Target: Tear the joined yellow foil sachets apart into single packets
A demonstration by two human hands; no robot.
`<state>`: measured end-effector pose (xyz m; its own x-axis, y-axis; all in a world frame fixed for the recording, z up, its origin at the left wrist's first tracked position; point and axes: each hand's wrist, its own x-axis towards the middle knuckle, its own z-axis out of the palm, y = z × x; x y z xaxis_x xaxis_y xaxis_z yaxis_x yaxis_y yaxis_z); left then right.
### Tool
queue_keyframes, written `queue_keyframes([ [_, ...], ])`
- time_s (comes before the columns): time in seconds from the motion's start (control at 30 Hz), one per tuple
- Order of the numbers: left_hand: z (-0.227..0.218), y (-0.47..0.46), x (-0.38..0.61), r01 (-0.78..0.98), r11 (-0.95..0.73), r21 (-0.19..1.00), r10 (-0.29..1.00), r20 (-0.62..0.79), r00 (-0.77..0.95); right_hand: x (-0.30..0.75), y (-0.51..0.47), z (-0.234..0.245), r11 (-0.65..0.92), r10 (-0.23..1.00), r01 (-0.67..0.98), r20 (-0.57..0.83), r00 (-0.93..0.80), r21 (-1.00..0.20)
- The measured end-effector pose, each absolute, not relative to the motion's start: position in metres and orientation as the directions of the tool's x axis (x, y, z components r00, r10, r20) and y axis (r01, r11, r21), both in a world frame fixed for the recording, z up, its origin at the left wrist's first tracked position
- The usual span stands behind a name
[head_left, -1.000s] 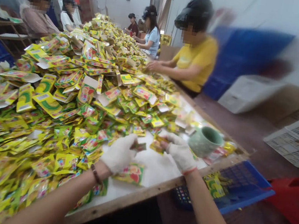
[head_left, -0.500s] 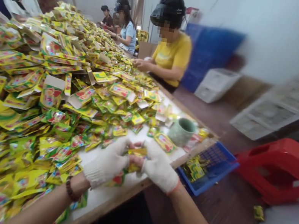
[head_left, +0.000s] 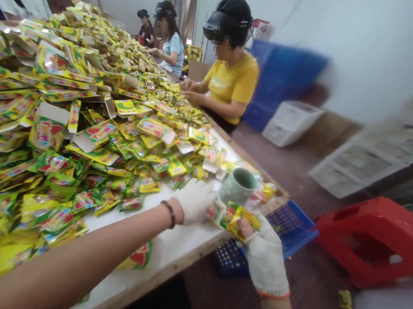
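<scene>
At the table's near corner, your gloved right hand (head_left: 266,261) pinched a small bunch of sachets (head_left: 240,219) between thumb and fingers, just past the table (head_left: 172,255) edge and above the blue basket (head_left: 293,228). Your left hand (head_left: 195,201), also gloved, was curled closed on the bunch's left end, just beside the green cup (head_left: 239,184). To your left a heap (head_left: 51,148) of more packets covered the table. Farther along, a person (head_left: 232,82) in a yellow shirt sat at the same heap, and a red stool (head_left: 379,241) stood on the floor.
</scene>
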<state>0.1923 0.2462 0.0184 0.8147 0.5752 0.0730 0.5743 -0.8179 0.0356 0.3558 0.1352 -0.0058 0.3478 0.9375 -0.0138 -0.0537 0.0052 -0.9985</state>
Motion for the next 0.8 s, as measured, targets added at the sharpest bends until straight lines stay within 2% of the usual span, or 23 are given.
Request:
queue_keyframes([
  [0.1, 0.023, 0.234, 0.163, 0.672, -0.733, 0.099, 0.68, 0.093, 0.728, 0.341, 0.142, -0.006, 0.044, 0.923, -0.017, 0.034, 0.384, -0.999],
  [0.2, 0.026, 0.212, 0.131, 0.762, -0.601, 0.239, 0.799, 0.148, 0.583, 0.322, 0.149, 0.003, 0.036, 0.93, 0.079, 0.062, 0.362, -0.996],
  [0.3, 0.027, 0.188, 0.106, 0.788, -0.512, 0.342, 0.859, 0.186, 0.477, 0.306, 0.154, 0.018, 0.04, 0.979, 0.192, 0.077, 0.189, -0.981],
  [0.4, 0.027, 0.172, 0.09, 0.772, -0.498, 0.395, 0.867, 0.217, 0.449, 0.298, 0.158, 0.029, 0.085, 0.996, 0.235, 0.076, -0.048, -0.968],
  [0.5, 0.025, 0.163, 0.079, 0.757, -0.51, 0.408, 0.86, 0.213, 0.464, 0.293, 0.164, 0.029, 0.067, 0.977, 0.251, 0.012, -0.215, -0.966],
  [0.57, 0.021, 0.16, 0.075, 0.754, -0.531, 0.387, 0.847, 0.232, 0.478, 0.286, 0.167, 0.026, 0.061, 0.965, 0.314, -0.024, -0.261, -0.948],
  [0.7, 0.01, 0.157, 0.07, 0.775, -0.535, 0.337, 0.838, 0.325, 0.438, 0.265, 0.169, 0.027, 0.129, 0.986, 0.615, 0.033, -0.166, -0.778],
  [0.73, 0.008, 0.158, 0.069, 0.788, -0.521, 0.329, 0.843, 0.341, 0.415, 0.261, 0.168, 0.029, 0.131, 0.989, 0.656, 0.051, -0.14, -0.743],
  [0.8, 0.005, 0.159, 0.067, 0.809, -0.502, 0.307, 0.846, 0.369, 0.385, 0.257, 0.167, 0.031, 0.114, 0.992, 0.652, 0.051, -0.115, -0.75],
])
